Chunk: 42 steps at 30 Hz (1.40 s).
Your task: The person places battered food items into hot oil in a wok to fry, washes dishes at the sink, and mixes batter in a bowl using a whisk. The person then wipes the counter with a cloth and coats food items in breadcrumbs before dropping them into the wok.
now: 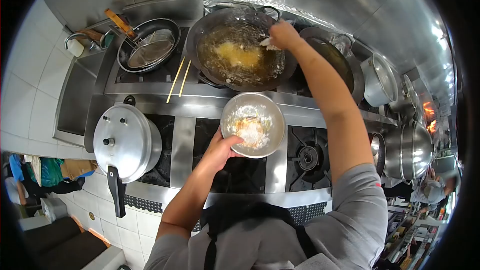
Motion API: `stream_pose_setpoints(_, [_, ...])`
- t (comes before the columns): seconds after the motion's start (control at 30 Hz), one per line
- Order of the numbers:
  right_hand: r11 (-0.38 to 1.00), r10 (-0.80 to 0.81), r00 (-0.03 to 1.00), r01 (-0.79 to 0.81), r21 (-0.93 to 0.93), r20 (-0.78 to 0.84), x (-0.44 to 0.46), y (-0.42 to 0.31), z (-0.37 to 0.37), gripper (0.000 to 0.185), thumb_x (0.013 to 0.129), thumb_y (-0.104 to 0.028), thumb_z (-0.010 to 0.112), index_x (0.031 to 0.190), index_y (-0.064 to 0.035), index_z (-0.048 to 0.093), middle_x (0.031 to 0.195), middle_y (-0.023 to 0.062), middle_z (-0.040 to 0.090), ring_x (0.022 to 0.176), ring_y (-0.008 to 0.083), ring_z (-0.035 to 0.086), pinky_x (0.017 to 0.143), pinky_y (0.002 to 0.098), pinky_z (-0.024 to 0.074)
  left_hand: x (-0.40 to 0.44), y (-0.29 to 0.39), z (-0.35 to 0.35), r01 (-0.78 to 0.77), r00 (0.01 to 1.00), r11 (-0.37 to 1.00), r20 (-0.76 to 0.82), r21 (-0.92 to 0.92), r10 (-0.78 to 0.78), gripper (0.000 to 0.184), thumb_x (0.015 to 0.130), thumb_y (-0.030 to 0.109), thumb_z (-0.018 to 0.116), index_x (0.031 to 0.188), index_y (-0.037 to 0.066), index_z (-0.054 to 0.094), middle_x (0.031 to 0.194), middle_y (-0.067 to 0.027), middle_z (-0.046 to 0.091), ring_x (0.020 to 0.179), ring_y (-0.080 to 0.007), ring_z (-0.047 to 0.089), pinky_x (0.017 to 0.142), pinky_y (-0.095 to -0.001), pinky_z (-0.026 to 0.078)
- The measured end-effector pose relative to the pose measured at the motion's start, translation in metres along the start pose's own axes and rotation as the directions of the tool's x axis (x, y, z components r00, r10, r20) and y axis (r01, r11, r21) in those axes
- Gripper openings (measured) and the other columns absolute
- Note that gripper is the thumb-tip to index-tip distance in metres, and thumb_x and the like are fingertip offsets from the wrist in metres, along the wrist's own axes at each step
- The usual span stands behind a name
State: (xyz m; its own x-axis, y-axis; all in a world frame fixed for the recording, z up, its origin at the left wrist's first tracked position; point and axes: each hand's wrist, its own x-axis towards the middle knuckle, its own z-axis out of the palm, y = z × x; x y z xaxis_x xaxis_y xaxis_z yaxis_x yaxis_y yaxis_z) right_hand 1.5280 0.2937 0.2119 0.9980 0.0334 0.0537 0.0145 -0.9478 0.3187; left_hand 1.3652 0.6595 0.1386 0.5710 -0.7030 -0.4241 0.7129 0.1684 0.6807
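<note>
My left hand (218,152) grips the side of a metal bowl (278,129), thumb over the rim. White flour and some orange-yellow food (252,131) lie in it. Above the right side of a large wok (195,45), my right hand (286,35) has its fingers closed on a pale, flour-coated piece of food (269,44). What kind of food it is I cannot make out. Hot oil (212,62) bubbles in the wok, with a yellow frothy patch in the middle. The bowl is held just in front of the wok.
Long chopsticks (175,80) lean left of the wok. Farther left are a pan (172,30) holding a strainer (150,52) and a pressure cooker (122,137). At right stand a second wok (345,70), pots (381,82) and flames (429,112). Another person (432,190) is far right.
</note>
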Motion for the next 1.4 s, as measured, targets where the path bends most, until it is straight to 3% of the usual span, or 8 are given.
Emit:
stream_pose_setpoints(0.17, [0.992,-0.039,0.999,0.038,0.121,0.007,-0.019,-0.014,0.002,0.02,0.072,-0.022,0.069,0.082,-0.0052,0.069,0.092,0.0133,0.069,0.1,0.0373,0.059,0.086,0.0473,0.0482,-0.011,-0.003,-0.006,-0.025,0.999,1.0,-0.038,0.019,0.026,0.057,0.08,0.0,0.055,0.134,-0.003,0.036,0.122,-0.0196,0.055,0.103,-0.0326,0.063,0.079,-0.0454,0.059])
stream_pose_setpoints(0.4, [0.901,-0.157,0.916,0.286,0.327,-0.369,-0.098,-0.049,-0.115,0.024,0.077,-0.018,0.07,0.095,-0.0028,0.07,0.079,0.0124,0.065,0.09,0.0308,0.055,0.082,0.0404,0.0452,-0.002,0.0,0.006,-0.084,0.996,0.995,0.02,0.044,0.083,0.055,0.081,0.001,0.053,0.133,-0.006,0.036,0.124,-0.0224,0.054,0.105,-0.0356,0.062,0.078,-0.049,0.059])
stream_pose_setpoints(0.57, [0.79,-0.357,0.934,0.322,0.523,-0.036,-0.159,-0.102,-0.128,0.029,0.076,-0.015,0.07,0.101,-0.0001,0.068,0.097,0.0133,0.066,0.095,0.0301,0.054,0.085,0.0392,0.0452,-0.008,0.011,0.024,-0.146,0.989,0.983,0.021,0.11,0.145,0.059,0.08,0.0,0.054,0.135,-0.003,0.031,0.124,-0.0216,0.052,0.106,-0.0351,0.061,0.076,-0.0473,0.059])
stream_pose_setpoints(0.63, [0.745,-0.471,0.88,0.434,0.506,-0.062,-0.173,-0.114,-0.102,0.034,0.076,-0.016,0.07,0.106,0.0016,0.066,0.099,0.0146,0.066,0.097,0.0314,0.054,0.087,0.0399,0.0448,-0.012,0.009,0.027,-0.148,0.989,0.982,0.007,0.118,0.148,0.061,0.079,-0.001,0.055,0.136,0.0,0.033,0.123,-0.0196,0.054,0.104,-0.0328,0.062,0.076,-0.0452,0.059])
stream_pose_setpoints(0.73, [0.812,-0.446,0.894,0.386,0.437,0.04,-0.187,-0.14,-0.093,0.035,0.075,-0.016,0.069,0.104,0.0017,0.064,0.098,0.0152,0.065,0.098,0.0325,0.054,0.088,0.041,0.0444,-0.021,0.006,0.032,-0.2,0.979,0.954,0.017,0.221,0.202,0.065,0.075,-0.001,0.058,0.136,0.004,0.037,0.12,-0.0157,0.056,0.101,-0.0271,0.063,0.074,-0.0403,0.059])
stream_pose_setpoints(0.87, [0.771,-0.467,0.876,0.47,0.43,-0.12,-0.2,-0.164,-0.072,0.024,0.069,-0.018,0.068,0.087,-0.002,0.066,0.082,0.016,0.065,0.09,0.0339,0.058,0.081,0.0444,0.0455,-0.031,0.0,0.034,-0.198,0.98,0.951,0.014,0.239,0.2,0.064,0.075,0.0,0.058,0.136,0.004,0.037,0.12,-0.0154,0.056,0.1,-0.0266,0.063,0.073,-0.04,0.059])
stream_pose_setpoints(1.03, [0.758,-0.409,0.911,0.367,0.539,-0.047,-0.211,-0.177,-0.06,0.026,0.065,-0.016,0.068,0.086,-0.0012,0.066,0.081,0.0151,0.065,0.088,0.0334,0.059,0.08,0.0439,0.0463,-0.026,-0.017,0.02,-0.095,0.993,0.984,-0.06,0.151,0.105,0.06,0.08,0.007,0.055,0.136,0.004,0.036,0.12,-0.0166,0.056,0.099,-0.0279,0.064,0.07,-0.0409,0.06])
stream_pose_setpoints(1.4, [0.816,-0.441,0.889,0.453,0.358,-0.119,-0.191,-0.154,-0.079,0.02,0.072,-0.013,0.064,0.085,0.0004,0.058,0.083,0.0178,0.059,0.095,0.0349,0.054,0.084,0.0446,0.045,-0.002,-0.005,0.021,-0.077,0.985,0.996,-0.153,0.047,0.083,0.054,0.079,0.007,0.048,0.131,-0.003,0.035,0.118,-0.0226,0.054,0.098,-0.0356,0.063,0.071,-0.0485,0.06])
